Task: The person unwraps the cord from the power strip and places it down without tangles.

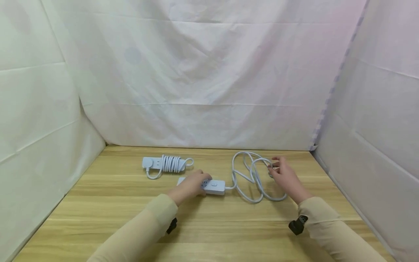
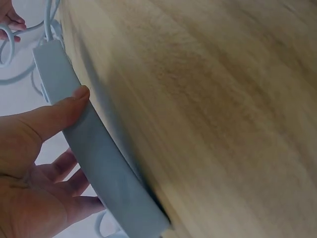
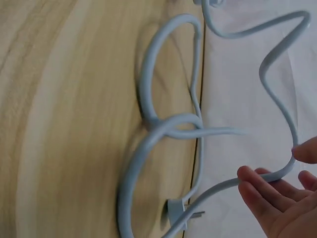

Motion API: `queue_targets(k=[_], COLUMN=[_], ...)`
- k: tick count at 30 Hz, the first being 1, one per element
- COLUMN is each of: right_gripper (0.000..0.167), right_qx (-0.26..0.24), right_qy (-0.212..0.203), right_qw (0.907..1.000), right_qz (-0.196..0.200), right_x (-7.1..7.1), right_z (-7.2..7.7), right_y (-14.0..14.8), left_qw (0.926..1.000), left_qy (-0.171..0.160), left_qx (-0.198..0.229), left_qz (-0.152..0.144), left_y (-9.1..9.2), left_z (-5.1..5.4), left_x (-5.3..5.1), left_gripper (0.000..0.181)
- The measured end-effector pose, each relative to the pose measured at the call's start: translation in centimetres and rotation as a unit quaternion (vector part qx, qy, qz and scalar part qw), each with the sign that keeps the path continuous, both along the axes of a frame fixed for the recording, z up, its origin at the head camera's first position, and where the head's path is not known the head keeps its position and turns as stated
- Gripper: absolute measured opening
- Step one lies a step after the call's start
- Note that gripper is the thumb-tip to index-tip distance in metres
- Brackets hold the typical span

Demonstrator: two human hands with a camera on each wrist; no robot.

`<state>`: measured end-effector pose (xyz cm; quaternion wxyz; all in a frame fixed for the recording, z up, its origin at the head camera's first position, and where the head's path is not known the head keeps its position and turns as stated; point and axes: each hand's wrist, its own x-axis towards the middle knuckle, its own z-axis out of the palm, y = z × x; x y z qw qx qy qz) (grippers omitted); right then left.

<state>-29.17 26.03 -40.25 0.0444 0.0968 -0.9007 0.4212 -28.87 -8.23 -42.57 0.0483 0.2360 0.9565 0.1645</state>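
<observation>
As you look down from the head view, the power strip (image 1: 217, 186) lies mid-surface in your left hand (image 1: 194, 185), its long axis running nearly 9 to 3 o'clock, the right end dipping slightly toward 4. Your left fingers are clamped across it, thumb on one side and the others opposite, so the strip's switch end sticks out toward 3 o'clock; whether it rests fully on the surface (image 1: 229, 225), you can't tell. The cord (image 3: 144, 91) leaves that end and spreads in loose loops between your hands, lying from 9 round to 7 o'clock of your right hand (image 1: 284, 174), the nearer one to the loops. Your right fingers hold a stretch of it lightly, thumb on one side and fingertips beneath. In the right wrist view, a plug (image 3: 176, 212) with its prongs showing sits near the cord, toward 8 o'clock from those fingers. Farther out, at 10 o'clock from your left hand, is a second power strip (image 1: 157, 160) wrapped in its own coiled cord (image 1: 171, 163). You can read no brand, label or writing on any of them.
</observation>
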Motion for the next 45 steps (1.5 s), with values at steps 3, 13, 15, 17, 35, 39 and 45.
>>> queue_targets(k=[3, 13, 15, 17, 35, 39, 45], right_gripper=[0.056, 0.122, 0.125, 0.125, 0.095, 0.069, 0.057], right_qx=[0.025, 0.213, 0.251, 0.274, 0.309, 0.311, 0.294], right_qy=[-0.015, -0.055, -0.046, -0.035, -0.074, -0.063, -0.075], right_qw=[0.9994, 0.9711, 0.9623, 0.9559, 0.9397, 0.9397, 0.9458], right_qz=[0.021, 0.093, 0.095, 0.099, 0.127, 0.128, 0.116], right_x=[-0.1, 1.0, 1.0, 0.9, -1.6, -2.1, -1.7], right_z=[-0.8, -2.7, -3.0, -3.1, -2.2, -2.1, -2.5], right_y=[-0.6, -3.8, -4.3, -4.9, -6.3, -6.6, -7.1], left_qw=[1.0, 0.9986, 0.999, 0.9993, 0.995, 0.9946, 0.9949], left_qy=[-0.001, 0.013, 0.001, -0.013, 0.009, 0.023, -0.003], left_qx=[-0.001, -0.051, -0.045, -0.034, -0.085, -0.097, -0.097], left_qz=[0.004, -0.001, 0.003, 0.007, 0.052, 0.029, 0.026], left_y=[0.1, 0.5, 0.5, 0.5, -3.5, -3.7, -3.4], left_z=[-0.1, -1.0, -1.0, -0.8, 1.3, 1.8, 2.0], left_x=[-0.2, -1.2, -1.4, -1.5, -0.9, -1.3, -2.1], left_gripper=[0.052, 0.05, 0.051, 0.053, 0.048, 0.032, 0.036])
